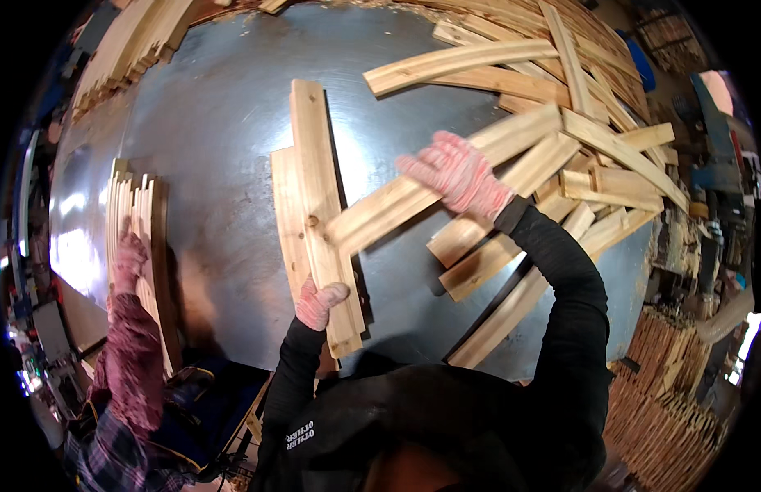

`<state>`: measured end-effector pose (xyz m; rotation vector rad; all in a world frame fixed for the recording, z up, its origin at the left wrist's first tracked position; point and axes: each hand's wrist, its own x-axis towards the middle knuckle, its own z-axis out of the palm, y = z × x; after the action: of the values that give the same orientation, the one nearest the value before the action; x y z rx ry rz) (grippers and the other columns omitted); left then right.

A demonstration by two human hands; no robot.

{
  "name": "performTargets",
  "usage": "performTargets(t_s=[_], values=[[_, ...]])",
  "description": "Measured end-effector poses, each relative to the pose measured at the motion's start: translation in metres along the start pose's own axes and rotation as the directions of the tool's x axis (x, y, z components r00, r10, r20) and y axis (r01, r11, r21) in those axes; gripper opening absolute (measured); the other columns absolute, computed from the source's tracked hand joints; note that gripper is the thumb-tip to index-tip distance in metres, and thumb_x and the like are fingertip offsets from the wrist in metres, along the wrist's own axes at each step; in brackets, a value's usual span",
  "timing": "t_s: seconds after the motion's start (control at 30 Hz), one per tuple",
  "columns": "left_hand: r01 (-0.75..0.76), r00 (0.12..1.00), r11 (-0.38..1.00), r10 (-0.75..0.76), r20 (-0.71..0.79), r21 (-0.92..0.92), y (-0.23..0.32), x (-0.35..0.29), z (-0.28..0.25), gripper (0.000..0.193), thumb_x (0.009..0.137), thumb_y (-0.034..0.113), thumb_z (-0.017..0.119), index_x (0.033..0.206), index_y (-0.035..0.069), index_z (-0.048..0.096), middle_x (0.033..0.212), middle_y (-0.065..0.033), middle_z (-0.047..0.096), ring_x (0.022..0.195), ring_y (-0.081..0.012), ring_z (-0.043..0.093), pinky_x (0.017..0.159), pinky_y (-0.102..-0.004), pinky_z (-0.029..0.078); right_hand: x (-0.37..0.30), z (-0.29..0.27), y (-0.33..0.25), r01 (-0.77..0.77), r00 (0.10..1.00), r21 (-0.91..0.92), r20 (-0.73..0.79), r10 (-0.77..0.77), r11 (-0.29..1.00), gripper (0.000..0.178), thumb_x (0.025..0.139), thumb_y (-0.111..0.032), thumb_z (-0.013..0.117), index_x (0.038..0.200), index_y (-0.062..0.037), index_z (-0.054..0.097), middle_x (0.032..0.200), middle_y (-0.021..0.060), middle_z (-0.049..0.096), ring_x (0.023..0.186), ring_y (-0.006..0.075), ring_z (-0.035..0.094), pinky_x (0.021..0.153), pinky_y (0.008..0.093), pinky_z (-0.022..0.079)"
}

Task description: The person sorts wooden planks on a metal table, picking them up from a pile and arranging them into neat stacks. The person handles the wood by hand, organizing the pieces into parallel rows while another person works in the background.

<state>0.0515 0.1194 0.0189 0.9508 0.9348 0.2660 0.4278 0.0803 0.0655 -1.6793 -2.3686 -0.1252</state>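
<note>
My left hand, in a pink-and-white knit glove, grips the near end of a wooden board, its thumb lying over the top face. A second board lies alongside at its left, partly covered. My right hand, gloved alike and a little blurred, is over a slanting board with its fingers stretched to the left. Whether it touches that board I cannot tell. The slanting board's near end meets the upright-lying one, and its far end reaches the loose pile.
A loose pile of crossed boards covers the metal table's right side. At the left, a co-worker's gloved hand rests on a row of narrow strips. Stacked boards sit far left; more stacked wood stands at lower right.
</note>
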Motion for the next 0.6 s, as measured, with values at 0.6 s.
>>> performTargets(t_s=[0.6], values=[[0.159, 0.958, 0.898, -0.039, 0.285, -0.411, 0.01, 0.005, 0.018, 0.082, 0.074, 0.047, 0.078, 0.135, 0.001, 0.047, 0.117, -0.016, 0.063, 0.094, -0.0274, 0.067, 0.08, -0.0443, 0.058, 0.111, 0.076, 0.096, -0.114, 0.96, -0.345, 0.204, 0.193, 0.932, 0.058, 0.075, -0.008, 0.068, 0.132, -0.0117, 0.054, 0.134, 0.0178, 0.053, 0.132, 0.0328, 0.047, 0.115, 0.0472, 0.026]])
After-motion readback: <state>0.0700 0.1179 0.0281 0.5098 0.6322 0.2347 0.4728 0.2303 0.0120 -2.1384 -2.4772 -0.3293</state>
